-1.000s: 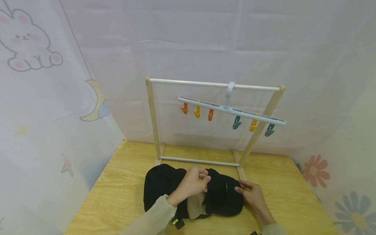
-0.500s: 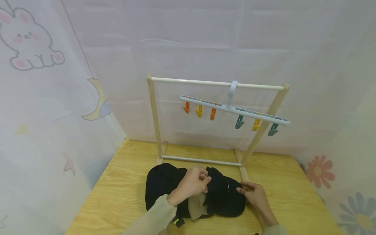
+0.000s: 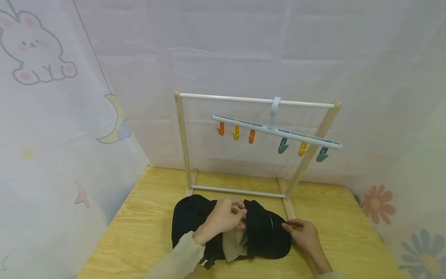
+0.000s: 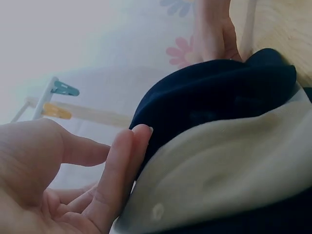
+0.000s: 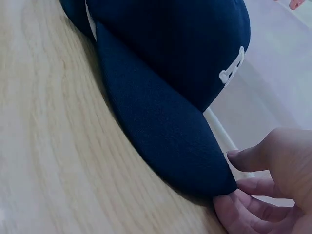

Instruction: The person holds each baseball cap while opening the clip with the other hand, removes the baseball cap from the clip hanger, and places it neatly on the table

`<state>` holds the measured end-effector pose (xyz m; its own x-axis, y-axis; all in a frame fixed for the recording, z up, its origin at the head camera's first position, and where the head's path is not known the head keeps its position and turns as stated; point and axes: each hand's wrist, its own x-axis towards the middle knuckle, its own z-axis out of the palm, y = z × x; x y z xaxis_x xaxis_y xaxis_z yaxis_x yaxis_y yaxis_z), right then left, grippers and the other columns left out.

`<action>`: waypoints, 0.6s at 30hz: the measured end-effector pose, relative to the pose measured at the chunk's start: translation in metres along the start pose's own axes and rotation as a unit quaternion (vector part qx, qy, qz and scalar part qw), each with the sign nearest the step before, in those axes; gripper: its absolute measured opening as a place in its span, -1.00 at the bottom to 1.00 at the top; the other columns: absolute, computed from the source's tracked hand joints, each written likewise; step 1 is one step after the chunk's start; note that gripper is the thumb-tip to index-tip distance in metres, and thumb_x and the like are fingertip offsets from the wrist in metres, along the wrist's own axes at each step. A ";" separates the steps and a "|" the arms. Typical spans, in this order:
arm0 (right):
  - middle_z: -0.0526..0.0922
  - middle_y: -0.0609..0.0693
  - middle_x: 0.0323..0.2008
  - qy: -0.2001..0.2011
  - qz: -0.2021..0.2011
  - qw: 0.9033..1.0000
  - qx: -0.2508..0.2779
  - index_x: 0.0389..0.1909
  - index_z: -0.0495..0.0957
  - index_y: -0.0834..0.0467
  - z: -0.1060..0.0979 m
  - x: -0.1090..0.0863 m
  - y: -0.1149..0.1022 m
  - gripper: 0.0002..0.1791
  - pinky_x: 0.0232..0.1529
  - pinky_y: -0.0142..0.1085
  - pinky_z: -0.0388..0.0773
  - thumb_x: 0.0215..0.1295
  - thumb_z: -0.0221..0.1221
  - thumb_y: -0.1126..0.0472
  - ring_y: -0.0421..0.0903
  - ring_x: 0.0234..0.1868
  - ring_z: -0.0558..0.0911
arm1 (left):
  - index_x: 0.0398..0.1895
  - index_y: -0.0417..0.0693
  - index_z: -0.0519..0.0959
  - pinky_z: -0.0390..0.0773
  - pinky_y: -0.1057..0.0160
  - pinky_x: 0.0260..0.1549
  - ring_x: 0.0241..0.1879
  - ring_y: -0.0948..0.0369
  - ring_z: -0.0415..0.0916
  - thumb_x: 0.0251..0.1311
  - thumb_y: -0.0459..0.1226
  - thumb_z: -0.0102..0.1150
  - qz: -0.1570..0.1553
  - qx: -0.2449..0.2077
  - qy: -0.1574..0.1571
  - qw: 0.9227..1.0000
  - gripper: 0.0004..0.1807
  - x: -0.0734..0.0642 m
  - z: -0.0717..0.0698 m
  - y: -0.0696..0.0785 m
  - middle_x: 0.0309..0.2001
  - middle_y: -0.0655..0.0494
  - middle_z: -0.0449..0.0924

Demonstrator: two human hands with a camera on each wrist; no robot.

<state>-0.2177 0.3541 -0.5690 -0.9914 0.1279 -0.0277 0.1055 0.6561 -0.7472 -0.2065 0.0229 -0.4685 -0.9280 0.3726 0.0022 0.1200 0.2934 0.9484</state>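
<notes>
A dark baseball cap [image 3: 263, 236] with a small white emblem lies on its side at the right end of a row of nested caps. My right hand [image 3: 304, 235] pinches the tip of its brim [image 5: 165, 131], thumb above and fingers underneath. Behind it shows a beige cap [image 3: 232, 246], tucked against another black cap [image 3: 191, 217] at the left. My left hand [image 3: 224, 217] is over the middle of the row. In the left wrist view, its extended fingertips [image 4: 141, 134] touch the dark cap's edge beside the beige one, while the thumb stays outside the fabric.
Behind the caps stands a wooden rack [image 3: 182, 143] with white rods. From its top rod hangs a pale blue hanger [image 3: 271, 130] with several orange, yellow and green clips. The wooden table [image 3: 139, 224] meets printed cloth walls [image 3: 223, 46] at the back and sides.
My left hand has shifted slightly left, and its fingers have changed pose a little. The right hand keeps its pinch on the brim. The head view has moved slightly.
</notes>
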 end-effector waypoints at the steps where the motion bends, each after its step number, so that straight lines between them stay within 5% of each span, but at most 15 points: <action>1: 0.84 0.05 -0.25 0.002 -0.003 1.000 -0.005 -0.06 0.80 0.26 -0.001 0.000 0.000 -0.58 -0.36 -0.37 0.57 0.31 0.51 -0.02 -0.16 -0.32 0.69 | 0.12 -0.20 0.68 0.73 0.24 -0.47 -0.50 0.17 0.76 0.54 -0.22 0.25 0.000 -0.006 0.001 1.000 -0.73 0.000 -0.002 0.000 -0.29 0.13 0.82; 6: 0.82 0.04 -0.27 0.006 -0.016 1.000 -0.026 -0.07 0.79 0.25 -0.004 0.001 -0.002 -0.60 -0.37 -0.37 0.57 0.32 0.50 -0.01 -0.17 -0.33 0.69 | 0.14 -0.17 0.69 0.74 0.21 -0.42 -0.43 0.15 0.78 0.56 -0.19 0.23 0.022 -0.015 0.012 1.000 -0.72 -0.001 -0.013 -0.005 -0.24 0.12 0.81; 18: 0.82 0.13 -0.16 0.010 -0.038 0.998 -0.041 0.07 0.74 0.33 -0.022 -0.002 -0.004 -0.52 -0.29 -0.35 0.67 0.39 0.44 0.00 -0.04 -0.22 0.82 | 0.12 -0.06 0.69 0.70 0.28 -0.36 -0.35 0.25 0.75 0.65 -0.18 0.08 0.078 0.095 0.084 0.989 -0.75 -0.016 -0.055 -0.018 -0.17 0.15 0.81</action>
